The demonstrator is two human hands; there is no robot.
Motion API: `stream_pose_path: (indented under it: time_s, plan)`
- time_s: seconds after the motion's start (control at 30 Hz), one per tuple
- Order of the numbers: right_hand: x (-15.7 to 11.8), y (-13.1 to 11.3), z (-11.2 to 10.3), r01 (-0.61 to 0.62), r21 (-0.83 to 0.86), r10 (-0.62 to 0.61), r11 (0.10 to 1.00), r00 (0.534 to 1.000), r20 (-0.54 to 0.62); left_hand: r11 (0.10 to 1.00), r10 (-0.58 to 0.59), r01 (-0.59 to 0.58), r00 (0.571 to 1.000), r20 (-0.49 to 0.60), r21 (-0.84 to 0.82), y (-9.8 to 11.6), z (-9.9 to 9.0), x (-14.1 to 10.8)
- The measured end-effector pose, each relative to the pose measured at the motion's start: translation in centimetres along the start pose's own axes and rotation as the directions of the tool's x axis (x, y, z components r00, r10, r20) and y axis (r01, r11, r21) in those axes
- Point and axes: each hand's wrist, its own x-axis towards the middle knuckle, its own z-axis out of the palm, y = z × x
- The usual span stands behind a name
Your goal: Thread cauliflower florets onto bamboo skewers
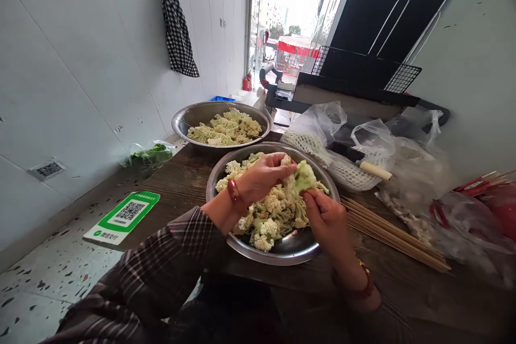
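Observation:
Over the near metal bowl (274, 259), my left hand (260, 178) and my right hand (327, 219) hold a pale green-white cauliflower piece (303, 178) between them. The fingers of the left are closed on its left side; the right pinches its lower edge. Cut cauliflower florets (268, 228) fill much of this bowl. Behind it, a second metal bowl (179, 124) holds more florets (229, 128), with a thin skewer lying across it.
Bamboo skewers (399, 236) lie right of the near bowl. Plastic bags (419, 166), a white net-patterned basket (342, 169) and a wooden handle (374, 170) sit behind them. A green QR card (124, 215) and bagged greens (149, 155) are at left.

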Motion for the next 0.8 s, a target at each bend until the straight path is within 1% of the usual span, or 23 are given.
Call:
stream_pose_path:
  time_s: [0.07, 0.23, 0.37, 0.4, 0.47, 0.53, 0.6, 0.63, 0.7, 0.73, 0.77, 0.8]
  plan:
    - [0.2, -0.2, 0.1, -0.020, -0.017, 0.020, 1.000, 1.000, 0.000, 1.000, -0.003, 0.003, 1.000, 0.001, 0.001, 0.0, 0.2, -0.1]
    - [0.7, -0.2, 0.4, -0.030, 0.017, 0.030, 0.999, 0.999, 0.033, 1.000, 0.007, -0.007, 0.999, -0.049, 0.002, 0.0, 0.4, -0.1]
    - [0.7, 0.2, 0.0, -0.066, 0.031, 0.065, 0.997, 0.997, 0.044, 1.000, -0.011, 0.012, 0.999, -0.043, 0.023, 0.3, 0.2, 0.0]
    - [0.6, 0.3, -0.3, -0.080, 0.030, 0.079, 0.996, 0.996, 0.047, 1.000, -0.002, 0.003, 0.998, -0.062, 0.017, 0.4, 0.1, 0.1]
    - [0.2, 0.7, -0.8, -0.119, 0.031, 0.117, 0.992, 0.992, 0.046, 1.000, 0.028, -0.027, 0.990, -0.142, 0.010, 0.4, -0.3, 0.2]
    - [-0.4, 1.2, -1.3, -0.174, 0.056, 0.174, 0.983, 0.985, 0.017, 0.998, 0.061, -0.055, 0.974, -0.219, 0.035, 0.3, -0.7, 0.4]
    - [-1.0, 1.8, -1.5, -0.240, 0.108, 0.243, 0.965, 0.970, -0.023, 0.992, 0.087, -0.061, 0.968, -0.237, 0.115, 0.3, -1.1, 0.6]
    - [-1.2, 2.1, -1.5, -0.268, 0.138, 0.275, 0.954, 0.961, -0.036, 0.982, 0.101, -0.059, 0.968, -0.231, 0.180, 0.2, -1.2, 0.8]
    - [-1.6, 2.6, -1.3, -0.304, 0.198, 0.319, 0.932, 0.946, -0.049, 0.929, 0.132, -0.051, 0.971, -0.199, 0.368, 0.1, -1.3, 1.0]
    - [-1.6, 2.8, -1.2, -0.310, 0.230, 0.331, 0.922, 0.942, -0.057, 0.870, 0.147, -0.046, 0.974, -0.170, 0.491, -0.1, -1.3, 1.1]
    - [-1.7, 3.0, -1.1, -0.310, 0.265, 0.339, 0.913, 0.938, -0.072, 0.780, 0.162, -0.045, 0.978, -0.132, 0.624, -0.2, -1.3, 1.2]
    - [-1.6, 3.2, -0.9, -0.302, 0.299, 0.342, 0.905, 0.935, -0.091, 0.657, 0.173, -0.049, 0.981, -0.087, 0.752, -0.4, -1.4, 1.2]
